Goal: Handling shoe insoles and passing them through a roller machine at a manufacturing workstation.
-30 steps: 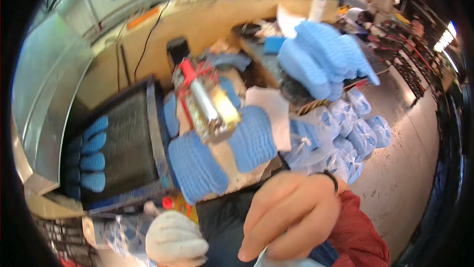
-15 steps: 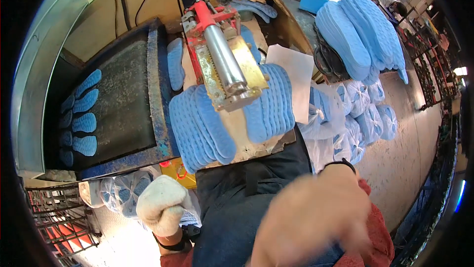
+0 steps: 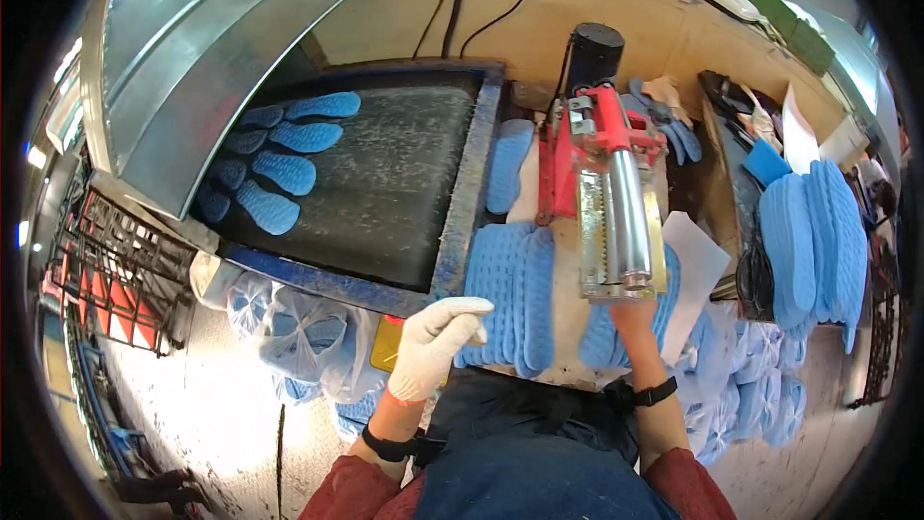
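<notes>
My left hand (image 3: pixel 435 342), in a white glove, is by the near left edge of a row of overlapping blue textured insoles (image 3: pixel 510 294). Its forefinger stretches toward them; the other fingers are partly bent, and nothing shows in it. My bare right hand (image 3: pixel 632 320) reaches under the front end of a red-framed machine with a shiny metal roller (image 3: pixel 630 222). The machine hides its fingers. Beside that hand lies a second row of blue insoles (image 3: pixel 599 335), partly covered by the roller end.
Several blue insoles lie on a dark conveyor belt (image 3: pixel 390 183) at the left, beneath a sheet-metal hood (image 3: pixel 231 49). A side table on the right bears stacked blue insoles (image 3: pixel 813 241). Clear bags of insoles (image 3: pixel 760 376) stand on the floor. White paper (image 3: pixel 695 265) lies beside the machine.
The view has swung left. My right hand, blurred near my body before, has moved forward to the machine. My left hand has gone from a fist to a stretched forefinger near the insoles.
</notes>
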The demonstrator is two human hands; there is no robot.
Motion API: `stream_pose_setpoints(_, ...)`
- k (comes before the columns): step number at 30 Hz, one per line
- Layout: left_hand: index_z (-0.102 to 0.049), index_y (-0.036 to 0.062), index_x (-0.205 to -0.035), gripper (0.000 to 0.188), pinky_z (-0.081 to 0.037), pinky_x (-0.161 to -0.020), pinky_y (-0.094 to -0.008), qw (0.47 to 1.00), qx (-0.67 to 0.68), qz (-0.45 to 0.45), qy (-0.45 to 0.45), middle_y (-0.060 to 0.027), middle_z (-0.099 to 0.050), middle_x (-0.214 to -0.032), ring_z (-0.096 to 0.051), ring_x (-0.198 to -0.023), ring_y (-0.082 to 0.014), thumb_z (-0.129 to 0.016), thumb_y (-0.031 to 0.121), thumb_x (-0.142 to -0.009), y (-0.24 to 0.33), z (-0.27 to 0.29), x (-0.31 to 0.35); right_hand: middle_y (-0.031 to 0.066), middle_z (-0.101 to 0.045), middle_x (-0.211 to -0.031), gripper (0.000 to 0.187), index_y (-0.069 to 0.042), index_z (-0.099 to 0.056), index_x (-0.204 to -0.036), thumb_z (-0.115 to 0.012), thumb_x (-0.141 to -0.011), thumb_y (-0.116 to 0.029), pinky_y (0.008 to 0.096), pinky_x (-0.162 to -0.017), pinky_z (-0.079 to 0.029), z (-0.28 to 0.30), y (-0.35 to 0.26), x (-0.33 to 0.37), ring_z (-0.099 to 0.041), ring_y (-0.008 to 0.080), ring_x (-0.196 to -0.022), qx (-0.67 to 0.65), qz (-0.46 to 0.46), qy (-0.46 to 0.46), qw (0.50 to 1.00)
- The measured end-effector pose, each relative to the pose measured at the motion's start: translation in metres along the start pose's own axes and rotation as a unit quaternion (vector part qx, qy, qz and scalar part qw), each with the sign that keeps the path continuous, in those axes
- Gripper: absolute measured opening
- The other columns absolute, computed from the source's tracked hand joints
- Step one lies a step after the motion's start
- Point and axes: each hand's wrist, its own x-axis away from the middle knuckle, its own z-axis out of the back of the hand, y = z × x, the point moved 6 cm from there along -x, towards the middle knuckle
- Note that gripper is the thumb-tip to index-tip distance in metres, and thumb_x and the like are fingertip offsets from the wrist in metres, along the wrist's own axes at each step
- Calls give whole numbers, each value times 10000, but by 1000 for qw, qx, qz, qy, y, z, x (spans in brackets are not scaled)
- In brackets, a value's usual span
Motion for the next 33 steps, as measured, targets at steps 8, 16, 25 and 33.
stream_pose_setpoints(8,-645,-51,-1027,204,-462,-710,-251,998,21,-11,54,-72,-639,-787,-589,-741,-122,-506,43,-913,-19,38,11,207,-629,-956,393,-18,-536,-1224,-593,-848,-120,366,-794,-475,92,2,-7,-620,331,-898,-105,-428,-79,894)
stream_pose_setpoints(16,-152,-6,-1487,850,-201,-1150,-462,955,167,-205,-136,-176,-243,-1527,-248,-1417,-284,-457,549,-919,31,-98,-85,159,-567,-1149,474,-130,-581,-1243,-561,-812,67,396,-900,-442,162,-73,-102,-538,336,-1074,164,78,-26,983)
stream_pose_setpoints(25,-187,-36,-1471,655,-180,-1141,-358,901,-234,-349,-110,-213,-263,-1488,-250,-1387,-327,-459,254,-950,-2,-107,-141,82,-617,-900,204,0,-563,-1064,-462,-995,-164,254,-694,-449,153,-21,-7,-555,118,-760,-312,-274,147,898)
stream_pose_setpoints(33,-200,-19,-1468,565,-157,-1161,-314,986,-40,-33,-158,-173,-259,-1516,-218,-1426,-238,-298,337,-1040,-52,-83,-93,119,-664,-982,238,-26,-571,-1103,-475,-974,-202,286,-708,-493,12,-20,27,-634,191,-850,-264,-345,-215,875)
